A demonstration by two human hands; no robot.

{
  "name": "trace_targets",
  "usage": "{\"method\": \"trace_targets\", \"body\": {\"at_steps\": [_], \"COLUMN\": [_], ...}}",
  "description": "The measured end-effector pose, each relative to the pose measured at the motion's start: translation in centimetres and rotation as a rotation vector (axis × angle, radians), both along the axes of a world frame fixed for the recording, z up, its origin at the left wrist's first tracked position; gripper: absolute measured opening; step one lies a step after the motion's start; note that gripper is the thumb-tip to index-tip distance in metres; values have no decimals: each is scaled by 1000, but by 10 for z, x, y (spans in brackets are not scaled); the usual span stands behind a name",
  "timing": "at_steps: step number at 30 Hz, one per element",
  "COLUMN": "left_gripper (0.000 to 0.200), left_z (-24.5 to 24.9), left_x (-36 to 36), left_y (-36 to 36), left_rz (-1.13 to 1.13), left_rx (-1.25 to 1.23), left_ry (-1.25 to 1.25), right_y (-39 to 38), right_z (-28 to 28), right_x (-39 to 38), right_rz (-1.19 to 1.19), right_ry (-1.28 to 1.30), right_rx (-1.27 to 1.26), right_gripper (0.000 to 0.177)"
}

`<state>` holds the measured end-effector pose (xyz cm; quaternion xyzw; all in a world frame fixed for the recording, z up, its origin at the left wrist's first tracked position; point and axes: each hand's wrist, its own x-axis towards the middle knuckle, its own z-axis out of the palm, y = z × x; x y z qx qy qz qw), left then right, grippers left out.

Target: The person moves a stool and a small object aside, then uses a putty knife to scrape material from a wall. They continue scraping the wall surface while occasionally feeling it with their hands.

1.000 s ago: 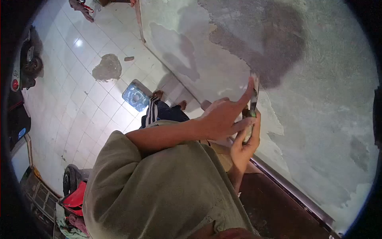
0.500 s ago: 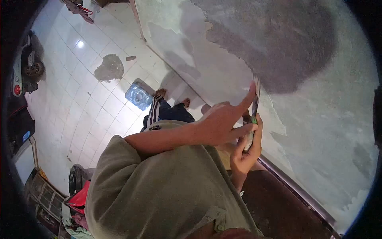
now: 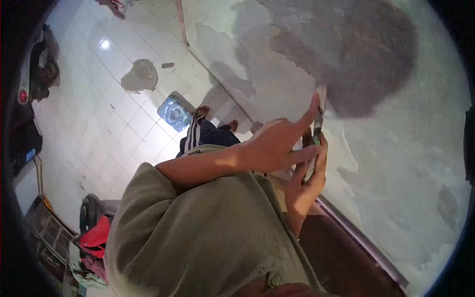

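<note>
My right hand (image 3: 308, 185) is closed around the handle of a putty knife (image 3: 318, 121), whose thin blade points up towards the wall. Green and pale parts of the handle show between the fingers. From the left, across my chest, comes my left hand (image 3: 279, 141). Its index finger is stretched along the blade, touching or almost touching it, and the thumb lies over the handle by my right fingers. The remaining left fingers are mostly hidden. Beyond the blade's tip is the wall (image 3: 396, 148), with pale, smooth plaster beside a rough, darker grey area.
On the tiled floor (image 3: 109, 133) stands a blue plastic water jug (image 3: 173, 113) near my feet. A grey patch (image 3: 140, 75) and a small brown block (image 3: 167, 65) lie further off. Motorbike parts (image 3: 44, 72) are at far left. A dark brown surface (image 3: 336, 252) with a raised edge lies lower right.
My view has shifted slightly, so the floor items sit a little differently. Both hands and the putty knife appear a little higher, in nearly the same pose.
</note>
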<state>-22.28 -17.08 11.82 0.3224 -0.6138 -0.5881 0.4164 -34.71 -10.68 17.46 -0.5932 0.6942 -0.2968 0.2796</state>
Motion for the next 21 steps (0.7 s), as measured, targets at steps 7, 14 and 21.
{"method": "trace_targets", "body": {"at_steps": [7,14,21], "left_gripper": [90,46,45], "left_z": [1,-5,6], "left_x": [9,47,23], "left_y": [-11,-5,29], "left_rz": [137,290,-14], "left_rx": [-1,199,306], "left_ry": [-191,93,592], "right_y": [-24,27,48], "right_z": [-22,-56,-57], "right_x": [-6,-14,7], "right_rz": [115,-69,-48], "right_ry": [-61,-328,-709], "right_rx": [-130,146,117], "right_gripper": [43,42,34]}}
